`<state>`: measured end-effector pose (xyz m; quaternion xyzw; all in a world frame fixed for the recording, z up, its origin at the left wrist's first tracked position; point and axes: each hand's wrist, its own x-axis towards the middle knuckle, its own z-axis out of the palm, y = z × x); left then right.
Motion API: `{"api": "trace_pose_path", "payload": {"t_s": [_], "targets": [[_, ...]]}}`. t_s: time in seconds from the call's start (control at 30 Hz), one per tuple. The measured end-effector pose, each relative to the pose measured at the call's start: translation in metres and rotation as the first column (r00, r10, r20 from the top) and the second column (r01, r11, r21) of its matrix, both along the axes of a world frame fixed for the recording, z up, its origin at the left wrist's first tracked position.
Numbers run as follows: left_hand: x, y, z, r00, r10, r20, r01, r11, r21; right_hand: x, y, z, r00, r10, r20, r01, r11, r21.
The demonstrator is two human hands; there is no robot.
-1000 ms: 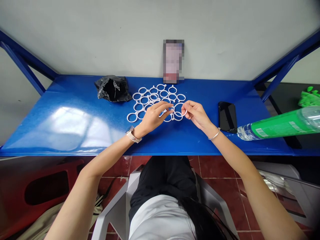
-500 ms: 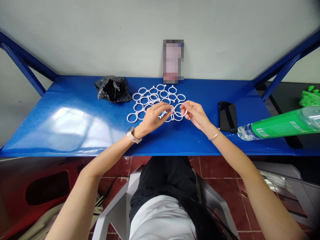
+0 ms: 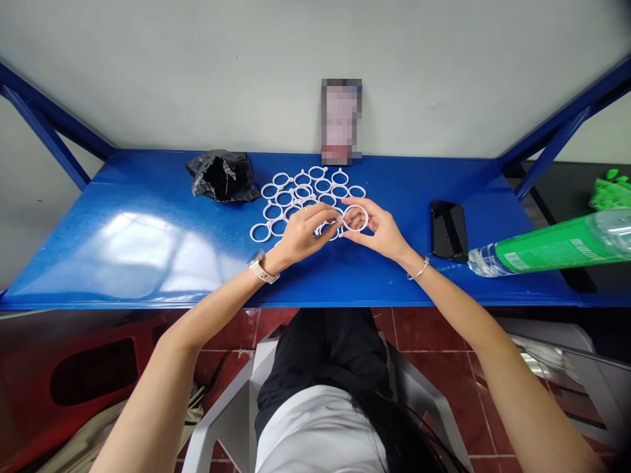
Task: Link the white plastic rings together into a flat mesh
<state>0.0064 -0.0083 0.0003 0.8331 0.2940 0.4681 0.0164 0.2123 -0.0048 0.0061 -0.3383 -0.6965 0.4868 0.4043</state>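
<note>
A white plastic curtain ring (image 3: 367, 219) with a small tab is held up between my hands. My left hand (image 3: 306, 231) pinches it at the tab on its left side. My right hand (image 3: 382, 226) curves around the ring from the right, thumb below and fingers above, with the tips close to the tab. Many similar white rings (image 3: 260, 232) with small tabs lie spread on the blue table (image 3: 394, 276) beneath and behind my hands. Some of those rings are partly hidden by my left hand.
An opened black plastic bag (image 3: 221, 176) stands left of the rings. A pixelated upright phone-shaped object (image 3: 341, 121) leans on the wall. To the right lie a black phone (image 3: 448, 230) and a green-labelled bottle (image 3: 552, 243). Blue metal braces (image 3: 552, 141) flank the table.
My right hand has shifted left along the ring, from its right rim to around its tab side. The ring has turned to face the camera more. My left hand stays about where it was.
</note>
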Motion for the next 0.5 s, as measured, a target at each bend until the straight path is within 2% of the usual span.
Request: {"api": "trace_pose_path", "payload": {"t_s": [0.23,0.5], "targets": [[-0.0023,0.0000,-0.0002,1.000,0.001,-0.014,-0.001,1.000,0.008,-0.0003,-0.0032,0.0050,0.995,-0.065,0.078,0.056,0.991,0.122],[-0.0029,0.0003,-0.0023,0.995,0.070,-0.074,-0.064,0.995,0.078,0.0008,-0.0035,0.0055,0.988,-0.084,0.126,0.065,0.987,0.147]]}}
